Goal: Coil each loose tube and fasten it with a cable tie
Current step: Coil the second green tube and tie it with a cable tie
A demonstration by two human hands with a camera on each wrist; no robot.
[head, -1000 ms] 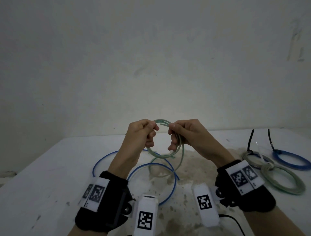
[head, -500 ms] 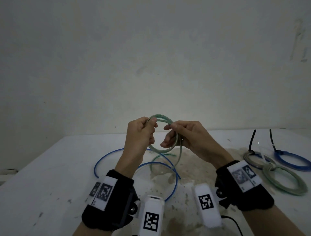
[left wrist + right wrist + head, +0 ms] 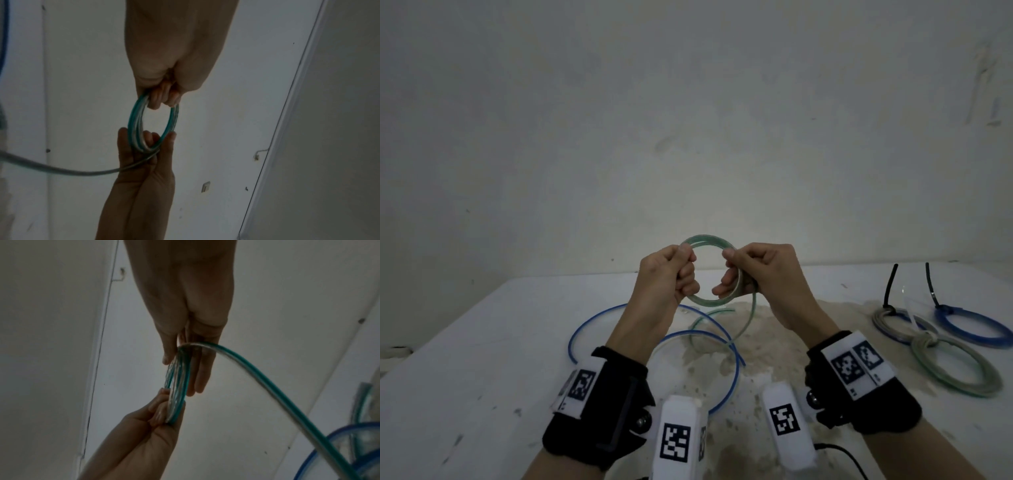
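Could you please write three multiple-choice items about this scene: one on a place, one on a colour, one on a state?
1. Where is the green tube coil?
A. flat on the table
B. held up between both hands
C. hanging on the wall

2. What colour is the loose tube lying on the table under the hands?
A. blue
B. red
C. yellow

3. Is the green tube fully coiled?
A. yes
B. no, a tail trails down

B: left hand and right hand grip its sides.
A: its arcs are blue.
B: a strand runs from the right hand to the table.
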